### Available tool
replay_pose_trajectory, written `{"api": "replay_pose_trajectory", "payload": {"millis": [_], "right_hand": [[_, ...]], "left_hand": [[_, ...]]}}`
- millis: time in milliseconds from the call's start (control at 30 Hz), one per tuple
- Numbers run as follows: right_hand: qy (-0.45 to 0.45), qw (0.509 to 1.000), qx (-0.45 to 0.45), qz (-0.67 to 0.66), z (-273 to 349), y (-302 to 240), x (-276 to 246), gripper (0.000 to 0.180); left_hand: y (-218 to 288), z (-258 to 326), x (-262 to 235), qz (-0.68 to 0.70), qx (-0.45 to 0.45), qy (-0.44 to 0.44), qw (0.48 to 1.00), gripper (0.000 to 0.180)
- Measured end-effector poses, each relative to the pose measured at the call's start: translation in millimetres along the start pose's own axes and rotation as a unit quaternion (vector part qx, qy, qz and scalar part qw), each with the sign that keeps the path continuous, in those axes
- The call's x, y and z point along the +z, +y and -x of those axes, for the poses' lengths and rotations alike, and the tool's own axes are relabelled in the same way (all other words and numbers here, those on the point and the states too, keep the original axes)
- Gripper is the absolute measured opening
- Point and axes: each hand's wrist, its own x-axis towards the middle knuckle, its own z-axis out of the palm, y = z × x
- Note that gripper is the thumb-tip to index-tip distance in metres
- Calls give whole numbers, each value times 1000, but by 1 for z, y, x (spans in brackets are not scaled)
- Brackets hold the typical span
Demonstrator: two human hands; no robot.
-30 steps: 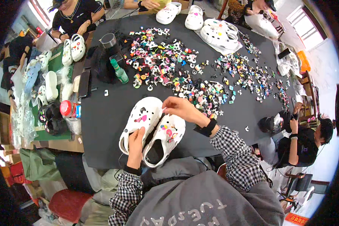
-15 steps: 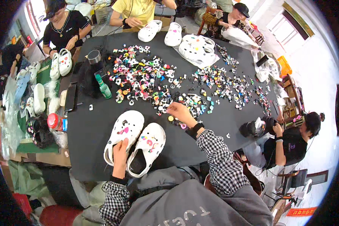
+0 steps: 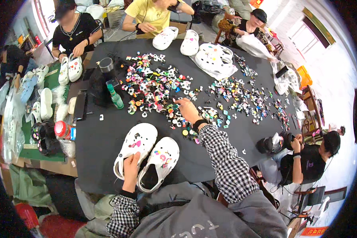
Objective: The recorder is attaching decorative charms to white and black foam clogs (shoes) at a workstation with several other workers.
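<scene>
Plainly, the containers stand mostly at the left: a red-lidded jar (image 3: 63, 129), its contents too indistinct to make out, and clear plastic bags (image 3: 12, 131) bunched around pale clogs. On the black table (image 3: 101, 150) stand a green bottle (image 3: 116, 98) and, just beside it, a dark tumbler (image 3: 106, 64). At the far side an opened white plastic bag (image 3: 226, 74) lies under a cluster of white clogs (image 3: 210, 57); another bundle of clear plastic (image 3: 291, 84) wraps white shoes near the right edge, close to an orange crate (image 3: 304, 76).

Near the wearer, two charm-studded white clogs lie side by side. The left hand (image 3: 131, 166) grips the left clog (image 3: 141, 137) near its opening, thumb on top; the right clog (image 3: 165, 151) rests next to it. The right hand (image 3: 188, 111) reaches to the near edge of the loose shoe charms (image 3: 154, 85), fingers curled downward; whether they pinch one, I cannot tell.

Around the table, co-workers sit in a room with a white wall (image 3: 337, 79). A green mat (image 3: 53, 79) covers part of the left worktop.
</scene>
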Motion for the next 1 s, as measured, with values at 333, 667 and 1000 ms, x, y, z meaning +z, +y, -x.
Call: {"api": "replay_pose_trajectory", "payload": {"millis": [333,667,1000], "right_hand": [[37,999,15,-27,10,0,16,18],[-104,949,45,-295,79,-79,-8,21],[-251,798,125,-533,107,-160,1,24]], "left_hand": [[-10,-4,-8,-11,39,5,999,41],[4,12,-4,46,12,-21,999,35],[-12,13,-12,57,27,-28,998,37]]}}
